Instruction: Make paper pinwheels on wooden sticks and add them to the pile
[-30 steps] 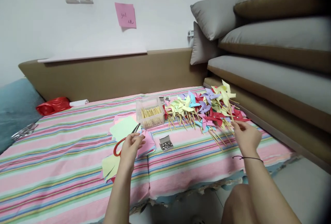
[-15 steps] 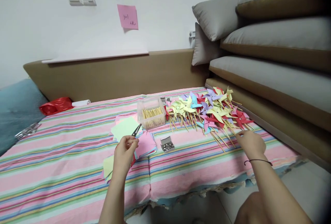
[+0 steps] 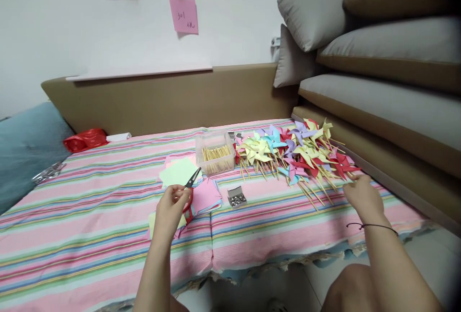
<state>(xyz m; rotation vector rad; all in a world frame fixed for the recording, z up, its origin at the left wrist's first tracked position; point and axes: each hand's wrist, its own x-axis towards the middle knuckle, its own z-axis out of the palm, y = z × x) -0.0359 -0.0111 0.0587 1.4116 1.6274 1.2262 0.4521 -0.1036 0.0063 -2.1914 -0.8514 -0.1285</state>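
Note:
My left hand (image 3: 172,208) is closed around a pair of scissors (image 3: 192,181), black blades pointing up and away, red handles below the fingers. Under and beside it lie paper sheets: a light green stack (image 3: 179,172), a pink stack (image 3: 206,196) and some yellow-green ones. My right hand (image 3: 365,198) has its fingers drawn together at the right end of a pile of paper pinwheels (image 3: 300,151), by the stick of a red pinwheel (image 3: 342,164). Whether that stick is between the fingertips is hidden. A small box of metal fasteners (image 3: 236,197) sits between the hands.
A clear plastic box (image 3: 216,168) of wooden sticks stands behind the paper. Striped cloth (image 3: 90,216) covers the seat. Stacked grey cushions (image 3: 378,89) rise at the right. A red plastic bag (image 3: 85,140) lies far left, with a metallic item (image 3: 49,173) before it.
My right hand has shifted right along the pinwheel pile toward the red pinwheel's stick. The left hand still holds the scissors, their red handle now showing more. The view has shifted slightly.

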